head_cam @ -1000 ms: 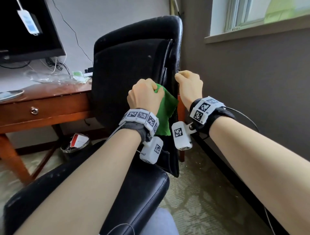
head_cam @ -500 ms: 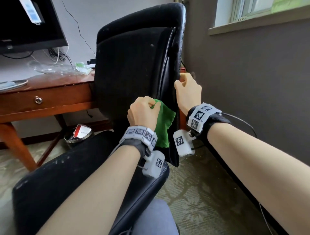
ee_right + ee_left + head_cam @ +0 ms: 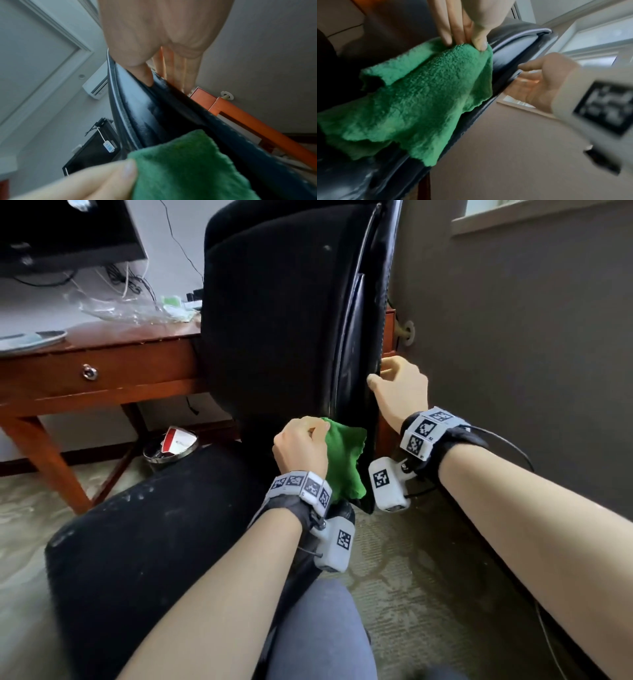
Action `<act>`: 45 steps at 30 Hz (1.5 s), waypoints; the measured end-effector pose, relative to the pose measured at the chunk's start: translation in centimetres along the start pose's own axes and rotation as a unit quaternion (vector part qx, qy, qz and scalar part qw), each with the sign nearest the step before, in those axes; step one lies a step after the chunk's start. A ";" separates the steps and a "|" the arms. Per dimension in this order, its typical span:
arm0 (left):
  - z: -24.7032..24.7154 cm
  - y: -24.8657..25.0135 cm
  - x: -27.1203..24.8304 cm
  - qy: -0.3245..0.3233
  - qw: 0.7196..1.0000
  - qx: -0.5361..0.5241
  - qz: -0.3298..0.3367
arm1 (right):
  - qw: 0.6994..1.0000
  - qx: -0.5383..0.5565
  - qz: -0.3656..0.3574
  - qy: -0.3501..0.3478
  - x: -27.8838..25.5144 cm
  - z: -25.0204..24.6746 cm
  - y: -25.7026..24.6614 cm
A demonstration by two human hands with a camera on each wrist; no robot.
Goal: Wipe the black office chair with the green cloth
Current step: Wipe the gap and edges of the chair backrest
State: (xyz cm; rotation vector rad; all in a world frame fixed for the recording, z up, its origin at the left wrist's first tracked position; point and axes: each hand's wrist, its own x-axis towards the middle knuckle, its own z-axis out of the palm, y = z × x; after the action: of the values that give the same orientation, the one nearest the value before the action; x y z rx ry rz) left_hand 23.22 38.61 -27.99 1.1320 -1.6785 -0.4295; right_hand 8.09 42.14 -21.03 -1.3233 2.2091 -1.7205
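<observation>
green cloth (image 3: 344, 460) is bunched in the left hand (image 3: 301, 448), fingers curled round its top edge, pressing it against the lower right side of the black office chair (image 3: 281, 330) backrest, just above the seat. the right hand (image 3: 400, 392) grasps the backrest's glossy right edge a little higher up, thumb on the front, fingers wrapped behind. behind the chair stands a wooden desk (image 3: 102, 364) with crumpled clear plastic (image 3: 116, 308) and a dark monitor (image 3: 65, 231) on it; a small bin (image 3: 170, 445) sits on the floor beneath.
</observation>
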 end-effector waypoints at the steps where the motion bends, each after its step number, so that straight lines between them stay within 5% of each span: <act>1: -0.2 0.3 0.4 0.005 1.000 -0.004 0.006 | 1.000 -0.012 0.004 -0.019 -0.2 0.3 0.2; 10: 0.2 2.8 1.1 0.057 0.994 -0.003 0.089 | 0.999 -0.028 0.010 -0.023 -0.8 0.9 1.6; 16: 1.4 -1.2 -1.5 0.025 0.999 -0.033 -0.028 | 0.999 -0.032 0.001 -0.023 -0.8 0.9 1.6; 29: 1.3 0.5 -0.7 0.079 0.994 -0.067 0.042 | 1.000 -0.029 -0.003 0.009 -1.4 1.2 2.2; 45: 2.4 -1.4 -3.4 0.018 0.997 -0.043 -0.058 | 0.999 -0.023 -0.028 0.003 -1.3 1.2 2.7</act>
State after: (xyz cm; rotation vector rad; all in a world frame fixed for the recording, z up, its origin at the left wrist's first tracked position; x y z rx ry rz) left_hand 21.92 40.20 -31.88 1.1716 -1.5532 -0.5462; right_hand 7.99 42.08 -24.26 -1.4056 2.2500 -1.7043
